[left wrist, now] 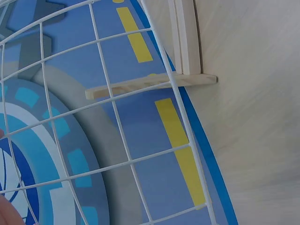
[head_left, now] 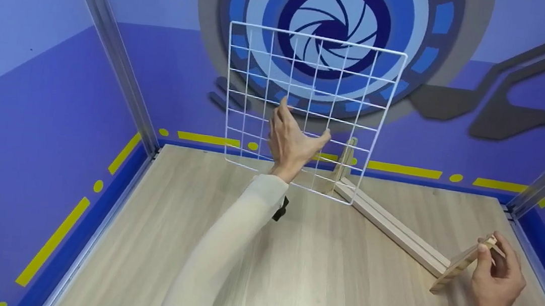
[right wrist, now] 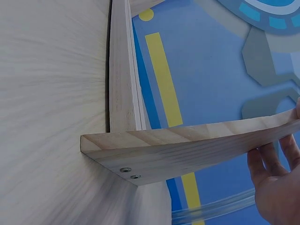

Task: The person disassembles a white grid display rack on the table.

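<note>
A white wire grid panel [head_left: 313, 81] is held up, tilted, over the back of the table by my left hand [head_left: 294, 142]. That hand is spread across the lower middle of the mesh, thumb to the right; its hold on the wires is partly hidden. Only a bit of the hand shows at the left edge of the left wrist view. My right hand [head_left: 500, 278] pinches the top of the near upright board of a wooden stand [head_left: 396, 227]. Two screws [right wrist: 130, 173] show low on this board. The stand's far upright [left wrist: 136, 86] is seen through the grid.
The light wood-grain table [head_left: 331, 270] meets a blue printed back wall [head_left: 159, 70]. Metal corner posts [head_left: 111, 50] rise at both back corners, with side walls left and right. The stand's grooved rail runs diagonally along the table's right side.
</note>
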Motion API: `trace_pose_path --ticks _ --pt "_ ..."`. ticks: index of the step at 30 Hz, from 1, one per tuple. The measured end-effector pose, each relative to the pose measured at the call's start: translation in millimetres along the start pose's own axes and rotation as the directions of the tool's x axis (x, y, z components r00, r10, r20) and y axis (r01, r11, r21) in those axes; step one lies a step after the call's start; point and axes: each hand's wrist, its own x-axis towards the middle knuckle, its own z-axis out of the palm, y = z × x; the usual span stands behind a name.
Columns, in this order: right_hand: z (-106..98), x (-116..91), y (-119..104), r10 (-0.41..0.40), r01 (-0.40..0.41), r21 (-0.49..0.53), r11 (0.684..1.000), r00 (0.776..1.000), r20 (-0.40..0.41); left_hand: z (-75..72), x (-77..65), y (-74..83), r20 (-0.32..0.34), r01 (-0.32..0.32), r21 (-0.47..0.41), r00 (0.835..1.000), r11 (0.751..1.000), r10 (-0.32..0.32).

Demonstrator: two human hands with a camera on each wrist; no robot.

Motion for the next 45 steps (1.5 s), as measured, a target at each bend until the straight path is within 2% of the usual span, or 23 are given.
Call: trace_pose_path --ticks 13,24,34,45 --pt "0.0 -1.1 -2.3 0.019 -0.019 -0.029 0.999 1.000 -0.005 -15.5 2.8 -26.2 -0.032 0.005 0.025 0.999 1.000 -0.004" --pt "0.6 -2.0 -1.6 0.013 -0.014 -0.030 0.999 1.000 -0.006 -20.4 -2.6 -49.1 -0.041 0.067 0.053 0.997 0.996 -0.065" --pt "-0.6 0.3 1.2 -0.017 0.017 0.005 1.000 1.000 0.006 -24.6 -8.0 -64.1 -0.037 0.086 0.066 0.996 0.994 -0.083" --pt "0.2 0.6 1.5 0.002 -0.002 -0.018 1.000 1.000 -0.005 -31.2 -12.5 -83.0 -0.035 0.145 0.066 0.989 0.987 -0.143"
